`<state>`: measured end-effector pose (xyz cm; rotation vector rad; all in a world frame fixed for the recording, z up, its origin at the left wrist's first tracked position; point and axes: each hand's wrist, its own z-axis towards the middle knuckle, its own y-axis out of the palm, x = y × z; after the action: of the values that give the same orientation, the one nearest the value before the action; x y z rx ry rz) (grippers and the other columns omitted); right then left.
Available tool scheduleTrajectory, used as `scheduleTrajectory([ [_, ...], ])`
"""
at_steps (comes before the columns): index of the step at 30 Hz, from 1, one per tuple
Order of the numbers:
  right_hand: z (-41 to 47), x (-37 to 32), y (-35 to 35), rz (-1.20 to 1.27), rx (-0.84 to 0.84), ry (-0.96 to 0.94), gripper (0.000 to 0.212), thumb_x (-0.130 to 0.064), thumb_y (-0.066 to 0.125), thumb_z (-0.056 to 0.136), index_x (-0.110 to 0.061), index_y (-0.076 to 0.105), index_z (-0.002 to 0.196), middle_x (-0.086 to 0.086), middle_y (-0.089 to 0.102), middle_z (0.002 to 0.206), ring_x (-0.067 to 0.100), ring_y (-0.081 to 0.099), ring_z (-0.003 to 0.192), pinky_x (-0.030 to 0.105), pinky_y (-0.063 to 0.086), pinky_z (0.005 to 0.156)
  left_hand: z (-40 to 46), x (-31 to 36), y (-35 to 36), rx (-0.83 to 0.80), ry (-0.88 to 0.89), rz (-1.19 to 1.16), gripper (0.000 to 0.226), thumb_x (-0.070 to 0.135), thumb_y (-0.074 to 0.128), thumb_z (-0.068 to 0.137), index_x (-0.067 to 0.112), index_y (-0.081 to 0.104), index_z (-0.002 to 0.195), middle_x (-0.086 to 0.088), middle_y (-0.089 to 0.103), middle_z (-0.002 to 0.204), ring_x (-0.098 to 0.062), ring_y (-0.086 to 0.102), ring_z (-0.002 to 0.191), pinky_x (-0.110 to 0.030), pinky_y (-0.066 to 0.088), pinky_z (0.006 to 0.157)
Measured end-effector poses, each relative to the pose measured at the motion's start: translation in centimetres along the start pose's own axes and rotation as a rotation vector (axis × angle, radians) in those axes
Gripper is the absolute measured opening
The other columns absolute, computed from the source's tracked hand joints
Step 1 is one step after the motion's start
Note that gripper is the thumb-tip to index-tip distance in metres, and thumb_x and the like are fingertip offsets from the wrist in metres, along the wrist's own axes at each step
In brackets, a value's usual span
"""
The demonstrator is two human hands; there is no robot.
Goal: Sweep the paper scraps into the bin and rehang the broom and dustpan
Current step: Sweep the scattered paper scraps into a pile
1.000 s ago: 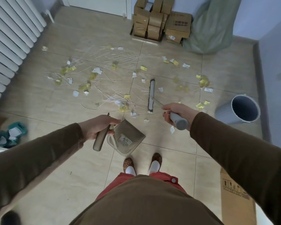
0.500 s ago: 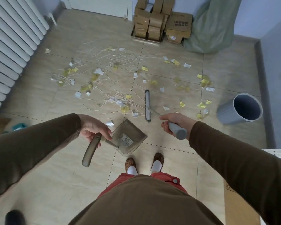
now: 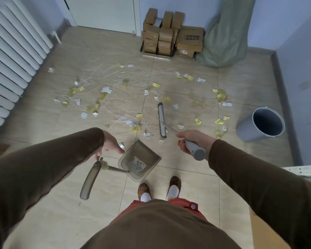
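Right hand (image 3: 190, 141): fingers wrapped round the grey grip of the broom (image 3: 161, 121); broom head on the floor (image 3: 187, 180) among the scraps, near the room's middle.
Left hand (image 3: 109, 143): at the top joint of the dustpan (image 3: 139, 161) handle; whether it grips or merely steadies it cannot be told from this view.
Dustpan: pan on the floor just ahead of the person's feet, mouth towards the litter; the folding handle juts towards the near-left.
Bin (image 3: 261, 124): 1, upright, mouth open, by the right wall, well apart from the dustpan.
Paper scraps (image 3: 104, 95): white and yellow pieces plus thin white strips, too many to count, spread from the radiator (image 3: 13, 56) side across to the bin.
Handling, scraps: judged very light; likely to flutter or slide under the bristles, so short, low strokes are advised.
Handling, broom: judged light and stiff; hold on the padded grip.
Handling, dustpan: judged light thin plastic, hinged handle; may skid unless pressed down.
Count: 1 broom, 1 dustpan, 1 bin.
Progress: no scraps seen in the pan.
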<state>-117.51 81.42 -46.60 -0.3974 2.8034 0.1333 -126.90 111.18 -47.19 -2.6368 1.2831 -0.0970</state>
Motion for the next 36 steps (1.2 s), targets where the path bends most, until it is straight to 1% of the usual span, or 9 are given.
scheduleTrajectory([
  [4, -0.3, 0.3, -0.4, 0.053, 0.03, -0.031, 0.015, -0.018, 0.058, 0.097, -0.005, 0.05, 0.095, 0.007, 0.051, 0.072, 0.007, 0.047, 0.033, 0.017, 0.041, 0.032, -0.7, 3.3, -0.6, 0.106, 0.166, -0.111, 0.075, 0.058, 0.055, 0.092, 0.016, 0.036, 0.151, -0.012, 0.042, 0.154, -0.034, 0.052, 0.129, -0.046, 0.053, 0.094],
  [9, -1.4, 0.6, -2.2, 0.053, 0.09, -0.085, 0.014, -0.018, 0.057, 0.098, -0.006, 0.053, 0.093, 0.008, 0.057, 0.076, 0.007, 0.047, 0.039, 0.017, 0.044, 0.034, -1.8, 8.7, -1.0, 0.416, 0.404, -0.127, 0.053, 0.042, 0.047, 0.102, 0.005, 0.055, 0.139, -0.015, 0.051, 0.146, -0.031, 0.047, 0.134, -0.037, 0.035, 0.11],
  [17, -2.5, 2.4, -7.4, 0.154, 0.227, -0.128, 0.017, -0.007, 0.045, 0.1, -0.003, 0.052, 0.085, 0.006, 0.055, 0.07, 0.005, 0.046, 0.031, 0.015, 0.043, 0.034, -1.2, 14.9, 0.1, 0.435, 0.584, -0.261, 0.043, 0.032, 0.059, 0.096, 0.005, 0.062, 0.129, -0.015, 0.061, 0.135, -0.033, 0.056, 0.125, -0.042, 0.045, 0.107],
  [20, -2.7, 3.5, -9.0, 0.184, 0.306, -0.132, 0.012, 0.001, 0.042, 0.097, 0.0, 0.052, 0.089, 0.011, 0.054, 0.075, 0.011, 0.05, 0.044, 0.015, 0.044, 0.035, -0.1, 16.4, 1.1, 0.432, 0.64, -0.312, 0.038, 0.025, 0.064, 0.094, 0.005, 0.065, 0.125, -0.013, 0.062, 0.132, -0.031, 0.058, 0.116, -0.038, 0.046, 0.099],
  [23, -2.6, 4.2, -10.1, 0.272, 0.34, -0.136, 0.021, 0.005, 0.04, 0.097, -0.002, 0.045, 0.116, 0.02, 0.056, 0.106, 0.015, 0.057, 0.059, 0.016, 0.049, 0.037, 1.2, 17.4, 2.0, 0.44, 0.657, -0.366, 0.036, 0.027, 0.067, 0.091, 0.008, 0.067, 0.121, -0.011, 0.061, 0.132, -0.032, 0.059, 0.115, -0.04, 0.048, 0.098],
  [24, -2.4, 4.4, -10.3, 0.292, 0.351, -0.132, 0.025, 0.006, 0.038, 0.097, -0.006, 0.042, 0.119, 0.021, 0.055, 0.109, 0.015, 0.057, 0.061, 0.015, 0.048, 0.036, 1.5, 17.8, 2.2, 0.44, 0.657, -0.373, 0.035, 0.028, 0.068, 0.09, 0.01, 0.067, 0.12, -0.009, 0.061, 0.132, -0.031, 0.06, 0.114, -0.04, 0.049, 0.097],
  [28, -0.4, 4.7, -11.7, 0.29, 0.389, -0.103, 0.021, 0.005, 0.032, 0.095, -0.002, 0.045, 0.109, 0.011, 0.048, 0.075, 0.015, 0.046, 0.055, 0.012, 0.039, 0.031, 2.1, 20.3, 2.8, 0.48, 0.658, -0.345, 0.042, 0.029, 0.068, 0.09, 0.013, 0.062, 0.128, -0.009, 0.06, 0.134, -0.029, 0.06, 0.113, -0.037, 0.049, 0.095],
  [33, 2.6, 2.6, -12.6, 0.361, 0.328, -0.089, 0.017, 0.002, 0.034, 0.099, -0.005, 0.046, 0.108, 0.009, 0.045, 0.077, 0.016, 0.044, 0.058, 0.011, 0.037, 0.029, 2.7, 23.0, 2.9, 0.571, 0.626, -0.165, 0.054, 0.027, 0.063, 0.093, 0.014, 0.047, 0.143, -0.011, 0.052, 0.145, -0.03, 0.052, 0.128, -0.036, 0.04, 0.104],
  [36, 4.2, 0.5, -12.3, 0.458, 0.233, -0.047, 0.013, -0.003, 0.035, 0.101, -0.008, 0.046, 0.105, 0.007, 0.046, 0.079, 0.014, 0.046, 0.06, 0.013, 0.042, 0.032, 3.8, 24.2, 2.9, 0.558, 0.54, -0.172, 0.052, 0.028, 0.065, 0.091, 0.014, 0.05, 0.14, -0.012, 0.053, 0.142, -0.028, 0.055, 0.121, -0.033, 0.043, 0.097],
])
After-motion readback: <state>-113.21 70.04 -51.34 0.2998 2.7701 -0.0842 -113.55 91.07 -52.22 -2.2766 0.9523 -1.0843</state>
